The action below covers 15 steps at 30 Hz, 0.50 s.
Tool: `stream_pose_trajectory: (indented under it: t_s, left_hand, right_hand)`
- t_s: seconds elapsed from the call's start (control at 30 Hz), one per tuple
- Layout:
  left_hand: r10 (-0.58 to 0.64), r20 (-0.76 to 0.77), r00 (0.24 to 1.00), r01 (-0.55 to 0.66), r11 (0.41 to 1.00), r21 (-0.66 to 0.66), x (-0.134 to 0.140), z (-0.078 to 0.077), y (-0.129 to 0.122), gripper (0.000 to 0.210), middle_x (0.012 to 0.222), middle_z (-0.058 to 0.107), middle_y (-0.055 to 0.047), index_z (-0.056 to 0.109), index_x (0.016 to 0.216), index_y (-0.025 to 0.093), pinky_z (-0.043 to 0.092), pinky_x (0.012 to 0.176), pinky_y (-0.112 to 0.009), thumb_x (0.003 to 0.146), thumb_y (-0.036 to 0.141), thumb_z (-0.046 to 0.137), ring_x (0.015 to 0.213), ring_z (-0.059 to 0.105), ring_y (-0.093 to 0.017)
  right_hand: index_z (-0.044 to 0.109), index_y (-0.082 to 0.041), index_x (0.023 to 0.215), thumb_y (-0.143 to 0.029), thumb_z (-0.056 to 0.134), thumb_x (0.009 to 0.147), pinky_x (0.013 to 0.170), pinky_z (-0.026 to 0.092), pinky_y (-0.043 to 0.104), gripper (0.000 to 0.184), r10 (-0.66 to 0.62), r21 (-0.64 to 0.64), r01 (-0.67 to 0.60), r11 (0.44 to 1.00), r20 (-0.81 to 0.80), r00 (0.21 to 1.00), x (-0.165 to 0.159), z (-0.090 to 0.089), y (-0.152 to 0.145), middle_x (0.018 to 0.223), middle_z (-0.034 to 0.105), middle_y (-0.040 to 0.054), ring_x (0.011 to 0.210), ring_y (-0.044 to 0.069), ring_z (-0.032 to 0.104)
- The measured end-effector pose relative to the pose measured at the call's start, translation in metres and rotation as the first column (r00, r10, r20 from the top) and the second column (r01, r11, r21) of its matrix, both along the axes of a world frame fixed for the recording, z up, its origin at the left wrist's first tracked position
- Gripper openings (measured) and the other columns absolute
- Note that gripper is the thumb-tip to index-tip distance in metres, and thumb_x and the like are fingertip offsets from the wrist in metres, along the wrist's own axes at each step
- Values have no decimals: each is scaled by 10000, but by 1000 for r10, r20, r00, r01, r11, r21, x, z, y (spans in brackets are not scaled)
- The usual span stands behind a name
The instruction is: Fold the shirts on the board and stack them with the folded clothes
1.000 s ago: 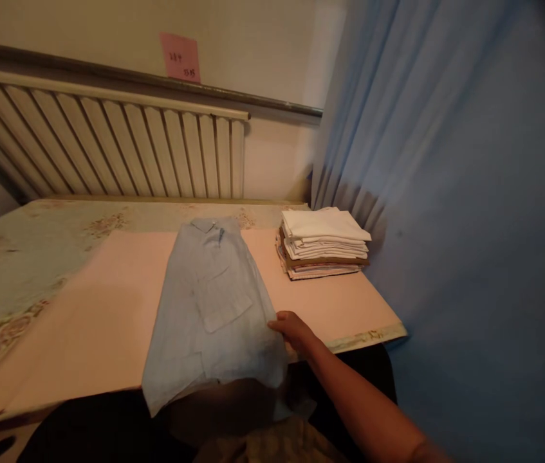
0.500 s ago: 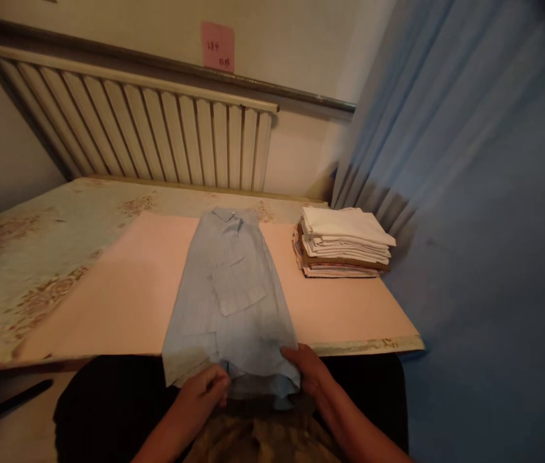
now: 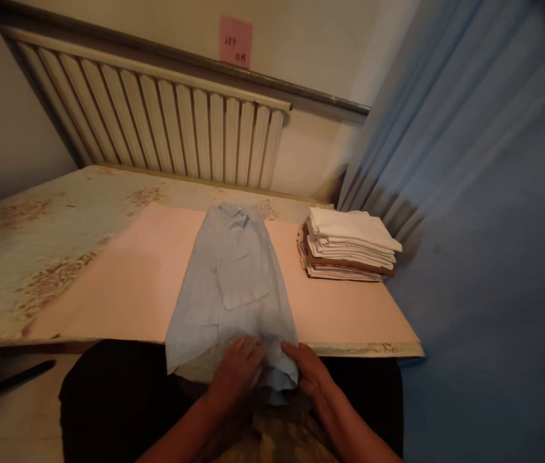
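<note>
A light blue shirt [image 3: 238, 270] lies lengthwise before me, folded narrow, its collar at the far end. A sleeve lies folded across its middle, and its hem hangs over the table's near edge. My right hand [image 3: 307, 368] pinches the shirt's lower right edge between thumb and fingers, the thumb on top. Over the lower middle of the shirt is my left hand [image 3: 242, 363], its fingers bent and blurred by motion. Whether those fingers grip any cloth cannot be made out.
A stack of folded clothes [image 3: 352, 247], white on top, stands at the table's right. Pink cloth [image 3: 118, 276] covers part of the flowered tablecloth [image 3: 26, 238]. Behind is a radiator [image 3: 170, 122]; a blue curtain [image 3: 470, 225] hangs on the right.
My left hand has moved right and slightly up, from near the hem's left part onto the lower middle of the shirt. My right hand keeps its hold. The view has shifted slightly.
</note>
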<state>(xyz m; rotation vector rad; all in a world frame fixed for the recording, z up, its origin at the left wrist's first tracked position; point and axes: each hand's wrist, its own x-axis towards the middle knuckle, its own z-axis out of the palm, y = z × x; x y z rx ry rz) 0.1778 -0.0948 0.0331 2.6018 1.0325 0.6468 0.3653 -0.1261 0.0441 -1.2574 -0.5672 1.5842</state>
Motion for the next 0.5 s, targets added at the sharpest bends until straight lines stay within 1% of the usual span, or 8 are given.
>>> stream_pose_trajectory:
  t_s: [0.1, 0.23, 0.33, 0.37, 0.4, 0.43, 0.47, 0.5]
  left_hand:
    - [-70, -39, 997, 67, 995, -72, 12, 11, 16, 219, 1001, 623, -62, 600, 907, 201, 440, 897, -354, 863, 107, 407, 997, 539, -207]
    - [21, -35, 999, -30, 962, -272, 23, 31, 37, 181, 860, 624, -47, 582, 865, 182, 421, 763, -289, 874, 162, 402, 829, 566, -175]
    - [39, -21, 999, -44, 946, -321, 29, 44, 53, 169, 805, 627, -22, 573, 835, 193, 390, 716, -263, 887, 224, 416, 768, 567, -156]
    - [37, -21, 999, -41, 946, -321, 32, 47, 58, 164, 792, 627, -17, 572, 822, 197, 382, 704, -258, 884, 230, 424, 757, 565, -152]
    - [34, -22, 999, -39, 946, -321, 34, 49, 62, 157, 783, 628, -13, 572, 810, 200, 375, 694, -253, 878, 231, 433, 751, 564, -149]
    - [28, -25, 999, -34, 946, -323, 37, 50, 66, 149, 777, 630, -10, 573, 802, 201, 370, 686, -249, 869, 228, 443, 746, 562, -147]
    - [18, -28, 999, -26, 945, -326, 39, 50, 68, 142, 771, 631, -7, 575, 795, 202, 366, 678, -246, 862, 225, 452, 740, 560, -145]
    - [4, -29, 1000, -14, 945, -328, 41, 50, 70, 138, 766, 632, -3, 578, 790, 204, 363, 672, -243, 856, 225, 459, 734, 558, -142]
  right_hand:
    - [659, -203, 743, -497, 752, 598, 658, 501, 352, 340, 7, -22, -6, 1000, 23, 1000, 0, -3, 1, 720, 672, 79, 708, 238, 647]
    - [612, -212, 762, -609, 667, 659, 570, 479, 321, 413, -13, -54, 20, 998, 118, 993, 3, -6, 2, 653, 622, 30, 590, 193, 600]
    - [594, -215, 913, -639, 589, 709, 523, 478, 319, 471, -56, -84, 83, 993, 286, 957, 7, -5, 4, 693, 608, 13, 566, 183, 585]
    - [586, -209, 1002, -615, 593, 710, 535, 487, 327, 500, -96, -53, 126, 991, 384, 919, 8, -3, 4, 733, 614, 19, 593, 191, 595]
    - [570, -199, 1086, -577, 606, 707, 562, 498, 337, 537, -153, 15, 168, 986, 496, 855, 8, 1, 3, 782, 618, 31, 629, 200, 603]
    - [554, -188, 1148, -532, 622, 704, 601, 508, 345, 566, -219, 115, 188, 975, 606, 765, 8, 4, 2, 834, 615, 44, 668, 204, 605]
    - [549, -184, 1182, -483, 639, 703, 652, 512, 349, 572, -279, 224, 169, 960, 695, 663, 7, 8, 0, 888, 606, 54, 709, 202, 600]
    - [555, -189, 1191, -434, 654, 705, 704, 509, 349, 553, -324, 319, 111, 941, 758, 566, 5, 12, -2, 937, 593, 60, 749, 198, 589]
